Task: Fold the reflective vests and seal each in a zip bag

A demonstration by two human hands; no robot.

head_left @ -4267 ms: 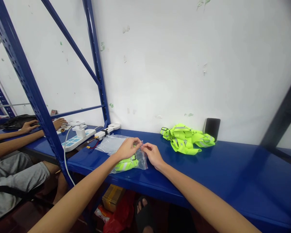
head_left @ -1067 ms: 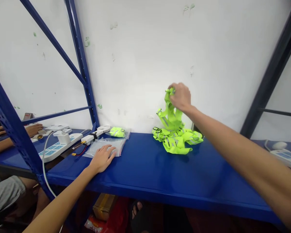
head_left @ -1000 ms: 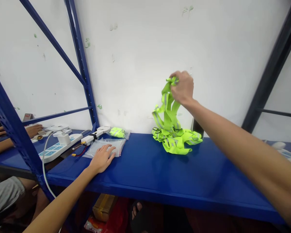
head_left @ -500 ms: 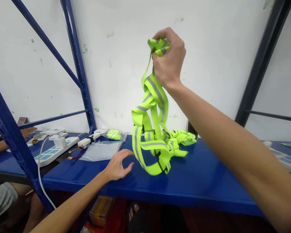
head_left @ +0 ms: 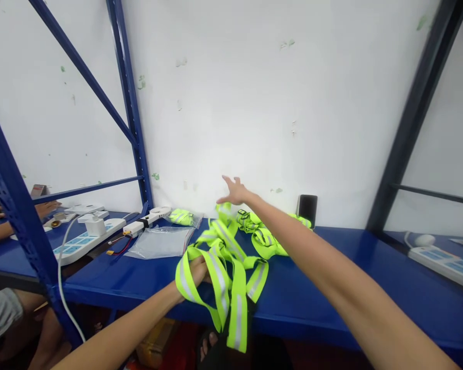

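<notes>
A tangled neon-yellow reflective harness (head_left: 237, 308) with grey stripes lies over the table's front edge, its loose straps hanging below. My left hand (head_left: 197, 270) reaches in among these straps, one loop draped around its wrist; its fingers are mostly hidden. Above the far end of the harness, my right hand (head_left: 235, 192) is raised with its fingers spread and nothing gripped. More yellow reflective straps (head_left: 268, 241) lie bunched behind, partly covered by my right forearm.
On the blue table (head_left: 316, 293), a clear plastic bag (head_left: 160, 241) lies left of the harness, near a bagged yellow bundle (head_left: 182, 217) and a small white fan (head_left: 148, 220). A dark phone-like slab (head_left: 307, 209) leans at the wall. A co-worker's hand (head_left: 46, 209) rests beyond the blue post.
The harness has come down from my right hand's raised grip onto the table edge and my left hand. My right hand has let go, opened and moved lower.
</notes>
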